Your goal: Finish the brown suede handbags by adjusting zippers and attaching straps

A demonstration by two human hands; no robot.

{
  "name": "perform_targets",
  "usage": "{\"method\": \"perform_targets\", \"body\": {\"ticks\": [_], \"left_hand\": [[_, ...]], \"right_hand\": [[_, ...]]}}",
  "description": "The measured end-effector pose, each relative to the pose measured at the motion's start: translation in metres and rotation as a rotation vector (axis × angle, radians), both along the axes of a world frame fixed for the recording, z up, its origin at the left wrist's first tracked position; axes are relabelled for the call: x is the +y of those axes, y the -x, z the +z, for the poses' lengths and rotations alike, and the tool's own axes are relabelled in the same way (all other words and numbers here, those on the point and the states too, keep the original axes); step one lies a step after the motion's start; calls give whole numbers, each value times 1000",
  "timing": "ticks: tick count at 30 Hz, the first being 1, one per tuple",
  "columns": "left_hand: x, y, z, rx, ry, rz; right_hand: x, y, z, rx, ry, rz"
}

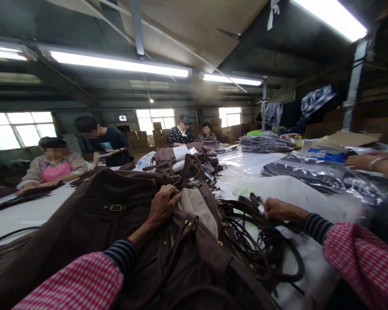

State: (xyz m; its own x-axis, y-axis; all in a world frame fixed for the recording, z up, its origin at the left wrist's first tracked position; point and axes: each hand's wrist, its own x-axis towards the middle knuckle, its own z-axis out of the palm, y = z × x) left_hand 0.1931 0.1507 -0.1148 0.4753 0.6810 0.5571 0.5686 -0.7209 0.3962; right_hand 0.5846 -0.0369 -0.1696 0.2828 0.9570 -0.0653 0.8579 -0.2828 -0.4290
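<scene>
Strap tangle (267, 252) sits just lower-left of the curled right hand (283, 211); left hand's (163, 206) bent over the brown bag (116, 228). Can't tell either's grip tbh.

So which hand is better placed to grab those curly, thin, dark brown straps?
Probably the right hand: it's beside those straps, while the left hand is over on the big dark brown bag.

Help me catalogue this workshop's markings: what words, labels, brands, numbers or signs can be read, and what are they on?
No text is readable.
Small bright panel in the background: too small.
Teal print on a dark T-shirt: too blurred.
White tags among the brown bags: I cannot tell whether they bear text.
</scene>
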Motion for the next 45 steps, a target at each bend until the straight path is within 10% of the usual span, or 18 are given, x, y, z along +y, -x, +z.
{"method": "perform_targets", "body": {"ticks": [16, 24, 45], "left_hand": [[7, -2, 1, 18, -22, -24], [9, -3, 1, 37, -25, 6], [6, -3, 3, 39, -31, 18]], "right_hand": [[-80, 19, 47, 508, -157, -2], [-140, 64, 35, 70, -157, 160], [-92, 68, 11, -270, -218, 205]]}}
